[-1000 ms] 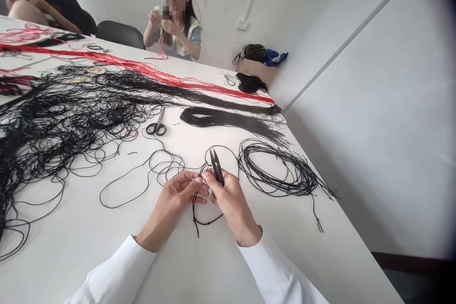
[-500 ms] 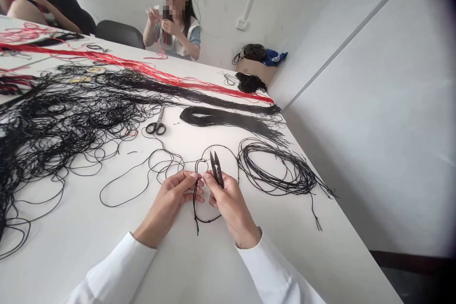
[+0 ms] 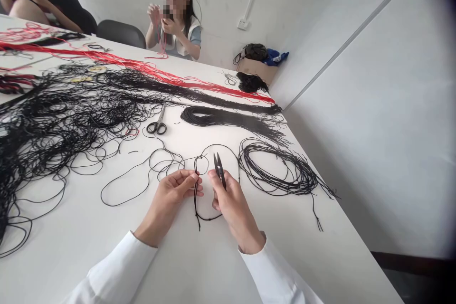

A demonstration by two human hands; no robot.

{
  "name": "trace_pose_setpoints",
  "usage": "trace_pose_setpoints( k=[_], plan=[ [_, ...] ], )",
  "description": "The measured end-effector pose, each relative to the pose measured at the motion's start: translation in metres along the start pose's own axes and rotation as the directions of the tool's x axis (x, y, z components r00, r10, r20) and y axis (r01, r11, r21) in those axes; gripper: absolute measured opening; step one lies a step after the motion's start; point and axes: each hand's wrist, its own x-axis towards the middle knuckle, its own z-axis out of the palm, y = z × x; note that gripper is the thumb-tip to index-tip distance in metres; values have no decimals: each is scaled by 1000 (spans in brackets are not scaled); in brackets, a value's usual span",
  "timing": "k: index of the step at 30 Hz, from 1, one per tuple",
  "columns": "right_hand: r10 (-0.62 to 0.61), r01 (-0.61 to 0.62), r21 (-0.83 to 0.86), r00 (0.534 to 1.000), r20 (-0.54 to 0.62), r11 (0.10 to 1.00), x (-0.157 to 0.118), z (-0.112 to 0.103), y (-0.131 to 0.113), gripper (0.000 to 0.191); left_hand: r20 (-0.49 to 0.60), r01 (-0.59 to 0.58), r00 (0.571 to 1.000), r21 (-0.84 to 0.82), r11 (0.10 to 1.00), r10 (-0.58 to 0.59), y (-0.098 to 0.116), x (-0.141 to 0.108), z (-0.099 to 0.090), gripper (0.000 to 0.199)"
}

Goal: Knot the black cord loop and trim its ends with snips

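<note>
Between thumb and fingers, my left hand point(image 3: 177, 195) pinches a black cord point(image 3: 196, 202) near the middle of the table's front part. The cord forms a large knotted loop, with short ends hanging below the hand. My right hand point(image 3: 231, 202) is closed around small black thread snips point(image 3: 220, 171), whose blades point up and away from me, slightly apart. A gap separates the two hands. The loop's right side passes behind my right hand and is partly hidden there.
Coiled black cord point(image 3: 278, 171) lies to the right. Scissors point(image 3: 157, 123) with black handles rest ahead, beside a tangled heap of black cord point(image 3: 71, 109). Farther back run a folded black bundle point(image 3: 213, 116) and red cords point(image 3: 171, 76). Two people sit across the table point(image 3: 285, 256).
My right hand, with the thread snips, has moved a little right and away from my left hand. The left hand keeps its pinch on the cord.
</note>
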Motion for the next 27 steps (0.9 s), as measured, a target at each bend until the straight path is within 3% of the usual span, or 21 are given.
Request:
trace_pose_setpoints(
  k=[4, 11, 19, 27],
  plan=[
    [37, -37, 15, 998, 47, 999, -11, -2, 1, 49, -72, -15, 997, -42, 999, 12, -3, 1, -1, 25],
    [192, -182, -85, 973, 124, 980, -25, 3, 8, 46, -76, -36, 997, -25, 999, 34, -2, 0, 2, 24],
    [183, -179, -39, 972, 149, 983, -20, 9, 5, 46, -61, -75, 995, 1, 997, 75, -9, 1, 1, 23],
    [147, -142, -44, 981, 124, 989, -15, 11, 6, 52, -103, -39, 993, 118, 992, 52, -11, 3, 0, 27]
  ],
)
